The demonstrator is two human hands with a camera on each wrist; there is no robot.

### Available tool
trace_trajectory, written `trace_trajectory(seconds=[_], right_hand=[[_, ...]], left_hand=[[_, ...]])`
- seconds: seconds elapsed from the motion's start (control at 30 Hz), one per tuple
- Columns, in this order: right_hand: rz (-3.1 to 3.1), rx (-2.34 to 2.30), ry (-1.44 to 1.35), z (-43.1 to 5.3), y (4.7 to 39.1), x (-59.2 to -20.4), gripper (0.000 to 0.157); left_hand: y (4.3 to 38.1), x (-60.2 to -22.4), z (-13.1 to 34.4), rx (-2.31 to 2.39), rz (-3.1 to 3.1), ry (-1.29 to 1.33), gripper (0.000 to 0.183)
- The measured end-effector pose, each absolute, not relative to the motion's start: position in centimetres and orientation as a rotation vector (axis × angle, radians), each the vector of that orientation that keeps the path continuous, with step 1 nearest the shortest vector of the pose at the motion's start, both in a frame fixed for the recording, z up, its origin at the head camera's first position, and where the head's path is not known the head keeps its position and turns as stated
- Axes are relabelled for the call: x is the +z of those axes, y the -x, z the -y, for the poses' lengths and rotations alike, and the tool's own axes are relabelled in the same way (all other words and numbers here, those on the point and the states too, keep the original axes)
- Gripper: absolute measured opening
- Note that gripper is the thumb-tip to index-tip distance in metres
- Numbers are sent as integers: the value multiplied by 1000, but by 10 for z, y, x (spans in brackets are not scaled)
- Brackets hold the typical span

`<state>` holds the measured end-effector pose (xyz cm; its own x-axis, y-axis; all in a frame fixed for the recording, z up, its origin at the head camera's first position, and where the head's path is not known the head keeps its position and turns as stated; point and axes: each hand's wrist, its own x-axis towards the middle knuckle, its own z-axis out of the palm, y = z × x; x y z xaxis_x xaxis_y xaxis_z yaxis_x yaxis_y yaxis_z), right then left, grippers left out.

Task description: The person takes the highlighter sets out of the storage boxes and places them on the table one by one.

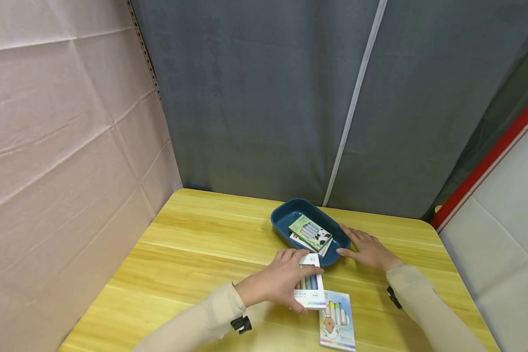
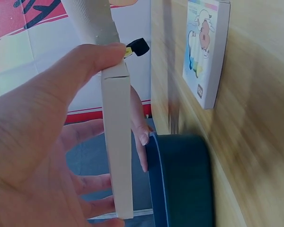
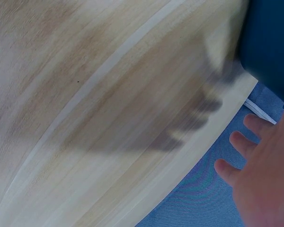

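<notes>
My left hand (image 1: 278,277) grips a white box of markers (image 1: 310,296) by its edges, thumb on one side and fingers on the other. In the left wrist view this box (image 2: 117,146) shows its narrow side. It is held above the table, by the near rim of a dark blue bin (image 1: 283,211). Inside the bin, a green marker box with a panda (image 1: 305,230) lies on a white box (image 1: 300,242). My right hand (image 1: 369,248) rests at the bin's right end, its fingers fairly straight in the right wrist view.
A light blue marker box with a cartoon animal (image 1: 334,322) lies on the wooden table (image 1: 193,254), partly under the held box in the head view. A grey curtain (image 1: 255,98) stands behind the table, with a pale cloth wall (image 1: 61,146) at left and a white panel (image 1: 506,215) at right.
</notes>
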<state>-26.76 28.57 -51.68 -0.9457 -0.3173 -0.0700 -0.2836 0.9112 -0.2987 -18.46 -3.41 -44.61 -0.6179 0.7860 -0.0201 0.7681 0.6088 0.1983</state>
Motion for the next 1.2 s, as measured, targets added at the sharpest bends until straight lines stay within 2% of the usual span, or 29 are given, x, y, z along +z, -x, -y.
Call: trace_trajectory(seconds=[1.2], right_hand=[[-2957, -438, 467, -288, 267, -518, 84]], left_hand=[[180, -465, 41, 233, -2700, -1366, 93]])
